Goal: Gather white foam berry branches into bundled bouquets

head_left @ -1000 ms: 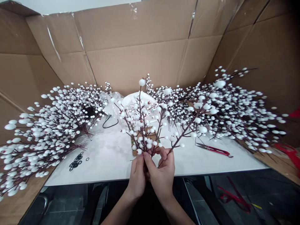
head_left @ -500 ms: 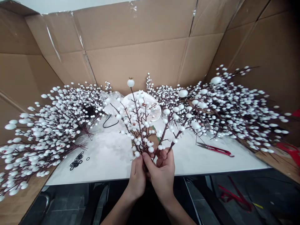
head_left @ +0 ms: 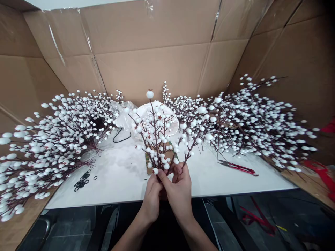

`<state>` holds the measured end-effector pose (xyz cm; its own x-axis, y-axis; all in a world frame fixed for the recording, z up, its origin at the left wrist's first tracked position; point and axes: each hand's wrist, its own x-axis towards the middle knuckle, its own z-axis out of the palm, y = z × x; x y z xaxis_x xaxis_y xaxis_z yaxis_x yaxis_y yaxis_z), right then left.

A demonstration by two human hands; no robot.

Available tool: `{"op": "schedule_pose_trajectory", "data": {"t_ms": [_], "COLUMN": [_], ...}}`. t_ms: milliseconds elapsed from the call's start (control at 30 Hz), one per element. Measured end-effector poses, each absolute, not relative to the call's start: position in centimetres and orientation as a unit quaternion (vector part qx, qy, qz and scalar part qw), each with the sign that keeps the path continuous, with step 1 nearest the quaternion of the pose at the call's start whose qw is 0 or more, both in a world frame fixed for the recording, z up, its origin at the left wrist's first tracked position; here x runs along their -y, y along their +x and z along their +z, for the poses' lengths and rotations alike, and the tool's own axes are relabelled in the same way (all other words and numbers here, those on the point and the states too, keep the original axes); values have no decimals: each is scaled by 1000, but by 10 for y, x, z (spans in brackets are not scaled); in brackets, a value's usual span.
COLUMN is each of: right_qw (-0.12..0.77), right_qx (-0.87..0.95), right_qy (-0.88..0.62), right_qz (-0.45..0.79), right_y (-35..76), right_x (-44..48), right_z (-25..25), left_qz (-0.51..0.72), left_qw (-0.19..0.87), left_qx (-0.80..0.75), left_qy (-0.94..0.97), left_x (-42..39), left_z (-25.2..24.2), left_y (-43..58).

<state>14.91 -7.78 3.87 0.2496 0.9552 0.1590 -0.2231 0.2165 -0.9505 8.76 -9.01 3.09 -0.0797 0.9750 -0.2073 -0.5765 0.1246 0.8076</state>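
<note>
Both hands meet low in the centre of the head view, at the table's front edge. My left hand (head_left: 151,198) is closed around the lower stems of a spray of white berry branches (head_left: 156,139), which stands upright with one large berry at its top. Pressed beside it, my right hand (head_left: 180,191) has its thumb over the stems and its fingers curled round branches (head_left: 188,151) that lean out to the right. The stem ends are hidden behind the hands. Brown cardboard (head_left: 149,167) lies behind the spray.
Large heaps of white berry branches lie at the left (head_left: 52,150) and right (head_left: 256,129). Black rings (head_left: 82,181) are on the white table (head_left: 117,184) at left, red-handled snips (head_left: 238,167) at right. Behind are a white plastic bag (head_left: 171,125) and cardboard walls (head_left: 157,59).
The branches in my right hand have swung left, closer to the upright spray. Both hands keep their grip near the same place, and the view has shifted slightly.
</note>
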Motion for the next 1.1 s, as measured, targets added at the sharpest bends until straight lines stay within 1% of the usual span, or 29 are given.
{"op": "schedule_pose_trajectory", "data": {"t_ms": [100, 200, 300, 467, 633, 767, 867, 967, 1033, 1100], "right_qw": [652, 671, 665, 598, 535, 519, 507, 430, 376, 357], "right_qx": [444, 464, 504, 590, 675, 697, 702, 741, 764, 772], "right_qy": [-437, -401, -413, -445, -445, -448, -467, -490, -494, -489], "right_qz": [433, 417, 364, 311, 244, 210, 180, 161, 173, 194], "right_y": [149, 153, 157, 155, 149, 145, 144, 146, 150, 153], "right_x": [80, 80, 78, 82, 87, 85, 83, 82, 82, 80], "right_z": [41, 43, 42, 32, 30, 31, 33, 39, 43, 47], "left_qz": [615, 599, 611, 621, 657, 654, 671, 674, 672, 665], "left_qw": [605, 629, 631, 638, 604, 634, 624, 624, 623, 620], "left_qx": [-414, -416, -403, -401, -408, -374, -363, -349, -348, -365], "left_qy": [290, 269, 258, 215, 194, 176, 171, 185, 196, 200], "left_x": [87, 81, 75, 74, 80, 83, 84, 85, 87, 89], "left_z": [32, 33, 36, 37, 26, 25, 25, 23, 21, 20], "left_y": [85, 81, 78, 75, 75, 78, 81, 83, 83, 82]}}
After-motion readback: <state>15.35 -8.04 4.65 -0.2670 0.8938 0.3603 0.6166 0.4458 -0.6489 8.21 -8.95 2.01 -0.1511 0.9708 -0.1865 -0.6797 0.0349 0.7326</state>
